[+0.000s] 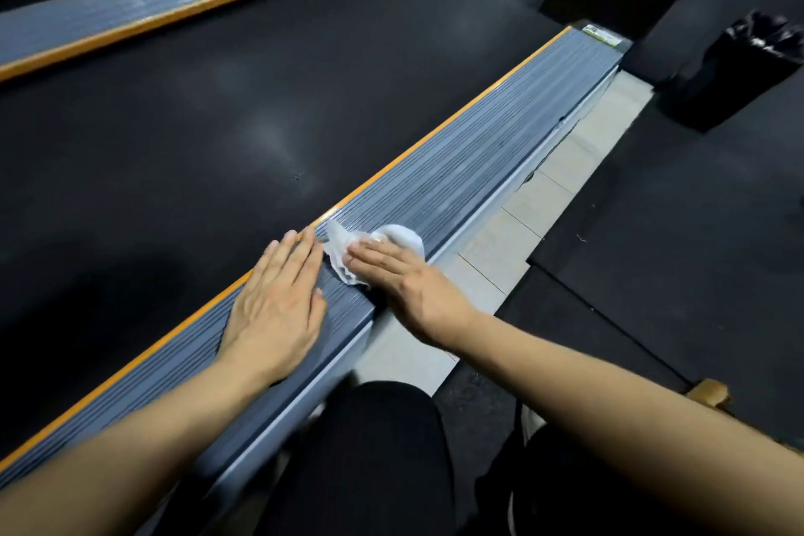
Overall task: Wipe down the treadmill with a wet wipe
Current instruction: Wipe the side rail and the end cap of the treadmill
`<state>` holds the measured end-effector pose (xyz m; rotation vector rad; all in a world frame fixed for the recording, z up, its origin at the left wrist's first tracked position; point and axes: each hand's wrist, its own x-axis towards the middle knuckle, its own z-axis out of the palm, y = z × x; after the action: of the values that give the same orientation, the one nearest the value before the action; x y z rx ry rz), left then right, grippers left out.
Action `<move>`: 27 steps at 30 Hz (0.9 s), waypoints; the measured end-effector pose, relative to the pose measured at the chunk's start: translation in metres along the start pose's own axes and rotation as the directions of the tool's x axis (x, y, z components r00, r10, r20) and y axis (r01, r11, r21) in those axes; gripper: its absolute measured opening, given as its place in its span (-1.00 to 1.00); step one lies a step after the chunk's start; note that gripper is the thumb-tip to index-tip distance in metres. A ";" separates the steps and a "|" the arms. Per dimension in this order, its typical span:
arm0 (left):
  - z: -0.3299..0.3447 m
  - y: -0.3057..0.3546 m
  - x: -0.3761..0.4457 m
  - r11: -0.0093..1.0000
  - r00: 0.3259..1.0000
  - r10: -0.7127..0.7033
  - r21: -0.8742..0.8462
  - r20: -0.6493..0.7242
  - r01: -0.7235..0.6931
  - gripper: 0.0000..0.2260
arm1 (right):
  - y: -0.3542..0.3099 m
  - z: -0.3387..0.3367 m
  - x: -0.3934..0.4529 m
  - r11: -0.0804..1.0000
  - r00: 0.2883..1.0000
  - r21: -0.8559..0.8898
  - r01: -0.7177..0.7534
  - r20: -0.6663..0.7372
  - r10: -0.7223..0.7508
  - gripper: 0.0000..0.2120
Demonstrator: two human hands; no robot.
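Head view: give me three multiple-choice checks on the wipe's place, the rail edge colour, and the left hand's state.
1. Where does the wet wipe lie?
A. on the black belt
B. on the grey ribbed side rail
C. on the tiled floor

2. What colour is the strip along the rail's inner edge?
A. orange
B. green
C. white

3. How is the left hand?
A. gripping the wipe
B. raised off the treadmill
C. resting flat on the rail, fingers straight

Answers: B, the right hand presses it onto the side rail; A, the orange strip borders the belt; C, its palm lies flat, holding nothing.
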<state>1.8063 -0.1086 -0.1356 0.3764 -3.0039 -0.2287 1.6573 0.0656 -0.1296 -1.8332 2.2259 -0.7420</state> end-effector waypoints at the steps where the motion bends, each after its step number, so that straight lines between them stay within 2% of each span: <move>1: 0.000 0.006 0.009 0.999 0.999 0.032 -0.014 -0.001 -0.032 -0.42 | 0.009 -0.007 -0.001 1.000 1.000 0.001 0.027 -0.010 -0.027 -0.64; 2: 0.001 0.015 0.020 0.998 0.999 0.054 -0.043 -0.003 -0.054 -0.41 | 0.025 -0.014 0.000 1.000 0.998 0.000 -0.008 -0.065 0.008 -0.65; 3: 0.004 0.025 0.033 0.995 0.998 0.061 -0.082 -0.004 -0.061 -0.39 | 0.044 -0.022 0.002 0.994 0.985 0.019 -0.108 -0.132 0.110 -0.65; 5: 0.012 0.043 0.056 0.992 0.999 0.026 -0.122 0.018 -0.024 -0.35 | 0.082 -0.046 0.006 0.943 0.906 0.045 -0.329 -0.265 0.329 -0.56; 7: 0.021 0.053 0.066 0.993 0.999 -0.032 -0.112 0.019 0.034 -0.34 | 0.098 -0.061 0.007 0.890 0.848 0.045 -0.454 -0.286 0.447 -0.43; 8: 0.022 0.055 0.067 0.992 0.999 -0.049 -0.115 0.014 0.051 -0.34 | 0.097 -0.062 0.009 0.881 0.843 0.031 -0.472 -0.276 0.461 -0.40; 10: 0.021 0.054 0.066 0.992 0.999 -0.045 -0.114 0.022 0.048 -0.34 | 0.084 -0.055 0.004 0.917 0.887 0.015 -0.398 -0.250 0.388 -0.42; 13: 0.018 0.055 0.065 0.993 0.998 -0.056 -0.103 0.012 0.057 -0.33 | 0.058 -0.035 -0.016 0.987 0.982 0.027 -0.159 -0.095 0.161 -0.55; 15: 0.017 0.055 0.066 0.993 0.998 -0.058 -0.099 0.016 0.059 -0.34 | 0.063 -0.040 -0.024 0.999 0.998 0.017 -0.048 -0.050 0.049 -0.64; 16: 0.018 0.055 0.066 0.993 0.998 -0.060 -0.098 0.022 0.061 -0.34 | 0.075 -0.046 -0.026 0.998 0.994 0.007 -0.068 -0.084 0.068 -0.66; 17: 0.018 0.055 0.065 0.993 0.998 -0.061 -0.098 0.028 0.063 -0.34 | 0.089 -0.055 -0.026 0.988 0.978 -0.013 -0.151 -0.151 0.147 -0.67; 19: 0.018 0.055 0.064 0.993 0.997 -0.063 -0.095 0.036 0.066 -0.35 | 0.117 -0.077 -0.025 0.921 0.894 -0.056 -0.386 -0.268 0.358 -0.60; 21: 0.018 0.055 0.063 0.993 0.997 -0.068 -0.094 0.036 0.071 -0.35 | 0.125 -0.082 -0.026 0.855 0.831 -0.060 -0.514 -0.281 0.480 -0.53; 22: 0.018 0.056 0.063 0.993 0.997 -0.066 -0.092 0.033 0.069 -0.35 | 0.118 -0.077 -0.027 0.857 0.834 -0.050 -0.513 -0.266 0.483 -0.54; 23: 0.019 0.057 0.063 0.994 0.998 -0.065 -0.091 0.027 0.067 -0.35 | 0.106 -0.069 -0.027 0.885 0.865 -0.042 -0.463 -0.241 0.441 -0.57; 25: 0.020 0.057 0.062 0.994 0.998 -0.066 -0.087 0.015 0.067 -0.35 | 0.080 -0.049 -0.025 0.964 0.956 -0.044 -0.262 -0.151 0.253 -0.58; 27: 0.021 0.057 0.061 0.995 0.998 -0.066 -0.073 0.012 0.067 -0.36 | 0.063 -0.037 -0.019 0.996 0.996 -0.042 -0.077 -0.047 0.075 -0.60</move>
<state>1.7312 -0.0661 -0.1413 0.4703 -2.9855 -0.3461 1.5906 0.1016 -0.1307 -1.7569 2.3438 -0.7336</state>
